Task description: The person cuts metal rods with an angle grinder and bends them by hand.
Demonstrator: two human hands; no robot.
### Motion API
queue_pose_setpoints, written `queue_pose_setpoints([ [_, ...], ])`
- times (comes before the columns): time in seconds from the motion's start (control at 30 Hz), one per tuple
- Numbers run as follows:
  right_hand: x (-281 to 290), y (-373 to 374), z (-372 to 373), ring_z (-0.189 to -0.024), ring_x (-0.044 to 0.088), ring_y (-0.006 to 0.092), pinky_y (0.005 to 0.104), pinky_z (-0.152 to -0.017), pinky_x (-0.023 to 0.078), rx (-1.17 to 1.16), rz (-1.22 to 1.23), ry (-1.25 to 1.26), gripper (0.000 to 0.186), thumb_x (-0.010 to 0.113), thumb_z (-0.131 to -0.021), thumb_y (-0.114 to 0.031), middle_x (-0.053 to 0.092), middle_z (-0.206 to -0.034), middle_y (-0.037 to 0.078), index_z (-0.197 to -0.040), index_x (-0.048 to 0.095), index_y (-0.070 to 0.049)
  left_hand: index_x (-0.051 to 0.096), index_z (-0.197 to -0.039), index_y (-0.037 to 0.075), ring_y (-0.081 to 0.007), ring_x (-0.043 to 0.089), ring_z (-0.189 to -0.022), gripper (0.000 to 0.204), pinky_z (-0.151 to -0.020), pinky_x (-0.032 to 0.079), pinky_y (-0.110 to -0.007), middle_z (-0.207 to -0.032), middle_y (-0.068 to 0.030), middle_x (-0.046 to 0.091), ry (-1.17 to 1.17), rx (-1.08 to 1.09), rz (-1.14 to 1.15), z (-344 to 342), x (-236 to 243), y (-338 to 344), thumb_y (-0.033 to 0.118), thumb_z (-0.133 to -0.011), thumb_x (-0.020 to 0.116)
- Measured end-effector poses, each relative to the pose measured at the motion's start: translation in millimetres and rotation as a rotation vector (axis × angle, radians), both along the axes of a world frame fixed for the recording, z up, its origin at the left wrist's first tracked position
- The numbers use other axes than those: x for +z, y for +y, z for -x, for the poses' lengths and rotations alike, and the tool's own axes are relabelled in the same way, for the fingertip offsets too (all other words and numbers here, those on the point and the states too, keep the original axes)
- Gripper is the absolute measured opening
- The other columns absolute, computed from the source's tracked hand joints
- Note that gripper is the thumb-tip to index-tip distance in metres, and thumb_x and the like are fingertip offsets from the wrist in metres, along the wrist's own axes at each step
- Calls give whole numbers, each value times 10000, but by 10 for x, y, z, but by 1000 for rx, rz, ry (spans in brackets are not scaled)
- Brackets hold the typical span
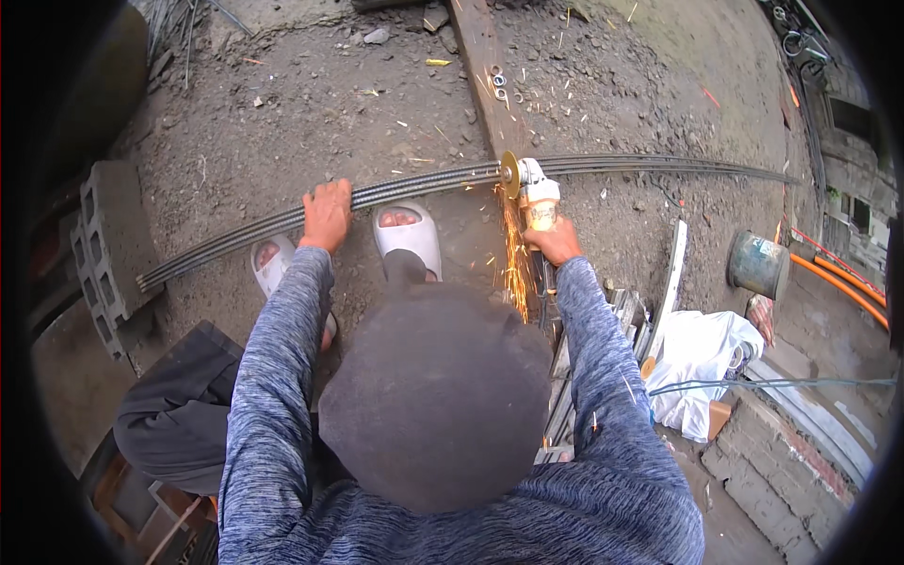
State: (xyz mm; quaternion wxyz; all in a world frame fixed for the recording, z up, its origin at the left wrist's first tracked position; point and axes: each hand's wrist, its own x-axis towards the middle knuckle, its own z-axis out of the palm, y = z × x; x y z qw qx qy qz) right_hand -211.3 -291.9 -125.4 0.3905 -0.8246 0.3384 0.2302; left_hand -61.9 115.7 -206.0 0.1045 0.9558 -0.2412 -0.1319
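Observation:
A bundle of ribbed steel bars [424, 182] runs from side to side in front of me. My left hand [327, 217] is closed over the bundle, left of its middle. My right hand [557, 242] grips an angle grinder [540, 200] by its orange body. The grinder's thin disc [509, 175] meets the bars right of the middle, upright and across them. A stream of orange sparks [515, 268] shoots from there toward me. Under the bars near the disc lies a rusty metal beam [482, 85], with several nuts [498, 83] on it.
A grey hollow block [118, 240] stands by the bars' left end. My feet, in white slides [408, 237], are just behind the bundle. To the right are a metal bucket [758, 265], a white bag [697, 363], a light metal strip [670, 287] and orange hoses [833, 282].

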Motion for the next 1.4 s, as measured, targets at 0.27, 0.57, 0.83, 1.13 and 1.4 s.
queue_pose_setpoints([
  [0.27,-82,-22,-118,-778,717,212,362,-716,558,0,25,-48,373,812,-678,-243,747,-882,136,-914,707,26,538,-1088,93,-351,602,-1068,210,-887,413,-546,-1079,-128,651,38,15,-41,-25,-27,-1,134,-887,585],
  [0.57,-131,-6,-349,-780,708,198,361,-712,551,-36,-30,-56,321,773,-723,-219,742,-857,115,-921,715,27,538,-1085,95,-345,604,-1078,251,-886,406,-543,-1110,-123,659,62,18,-51,-23,21,3,140,-860,639],
  [0.83,-233,-56,-250,-720,702,185,349,-667,545,-64,-48,-141,289,801,-695,-194,744,-816,111,-884,721,11,538,-1078,98,-350,605,-1063,256,-876,405,-538,-1077,-120,663,57,23,-4,-39,-19,7,125,-845,640],
  [1.13,-47,25,-92,-749,713,183,346,-700,568,49,32,-71,317,794,-681,-203,752,-851,106,-901,719,12,542,-1097,94,-339,609,-1069,256,-880,414,-543,-1079,-117,663,47,8,-36,-39,-34,34,135,-861,630],
  [1.4,-17,66,20,-742,719,237,372,-692,567,6,4,-16,340,782,-663,-246,738,-824,136,-882,703,2,545,-1123,98,-336,612,-1058,259,-881,419,-548,-1076,-113,664,48,-5,-73,-45,-72,47,147,-876,607],
])
